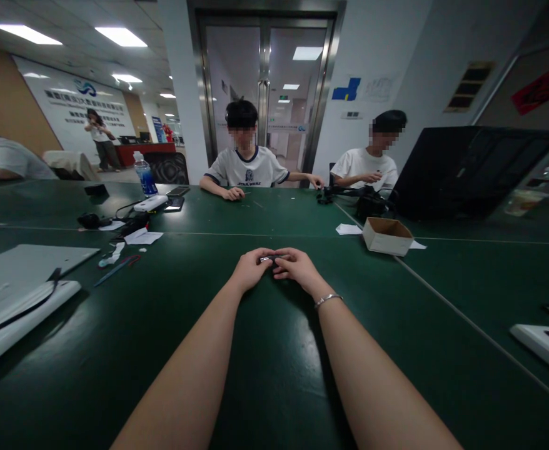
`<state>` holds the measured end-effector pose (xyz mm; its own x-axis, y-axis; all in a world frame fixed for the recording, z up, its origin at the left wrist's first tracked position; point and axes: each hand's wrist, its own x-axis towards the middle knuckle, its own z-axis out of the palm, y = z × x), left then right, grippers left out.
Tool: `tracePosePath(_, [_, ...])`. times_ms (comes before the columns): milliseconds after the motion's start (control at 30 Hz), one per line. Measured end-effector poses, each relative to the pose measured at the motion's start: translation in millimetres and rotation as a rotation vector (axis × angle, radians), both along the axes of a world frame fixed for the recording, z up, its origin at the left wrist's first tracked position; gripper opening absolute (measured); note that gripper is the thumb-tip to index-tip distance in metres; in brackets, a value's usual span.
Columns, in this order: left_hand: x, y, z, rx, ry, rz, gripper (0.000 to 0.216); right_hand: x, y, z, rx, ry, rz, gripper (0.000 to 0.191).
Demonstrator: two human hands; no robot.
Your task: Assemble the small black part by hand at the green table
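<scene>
Both hands meet at mid-table, a little above the green tabletop or resting on it; I cannot tell which. My left hand [250, 271] has its fingers closed on the left end of a small dark and silver object [267, 258]. From the other side, my right hand [299, 269] pinches the same object, its thumb and fingers bent round the dark end. A silver bracelet [328, 300] sits on my right wrist. The fingers cover much of the object, and it is too small for me to tell its kind.
An open cardboard box [387, 237] stands front right, near a large black monitor [462, 172]. On the left lie a blue pen-like tool [115, 272], papers [144, 237], cables and a grey laptop-like slab [25, 265]. Two people [246, 165] sit across the green table [274, 375].
</scene>
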<state>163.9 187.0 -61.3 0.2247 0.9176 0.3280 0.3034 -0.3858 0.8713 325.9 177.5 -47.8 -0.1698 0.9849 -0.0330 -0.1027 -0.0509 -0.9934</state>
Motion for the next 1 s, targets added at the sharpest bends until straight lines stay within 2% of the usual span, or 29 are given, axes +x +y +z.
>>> tracePosePath(133, [-2.8,3.0,-1.6,0.008,-0.020,0.017,0.033,0.0,3.9,-1.2,0.047,0.020,-0.029,0.022])
tracePosePath(333, [-1.2,6.7,-8.1,-0.140,-0.191,-0.006,0.034,-1.1,3.8,-0.8,0.042,0.047,-0.063,0.023])
tracePosePath(600, [-0.7,0.2,-1.5,-0.110,-0.166,0.051,0.029,1.8,-0.3,5.0,0.015,0.077,-0.077,0.021])
tracePosePath(800, [-2.6,1.7,-2.7,-0.073,-0.139,0.059,0.024,0.1,0.5,5.9,-0.021,0.071,-0.094,0.011])
tracePosePath(1000, [-3.1,-0.2,1.6,-0.120,-0.165,0.044,0.027,0.5,0.5,5.3,-0.007,0.068,-0.073,0.013])
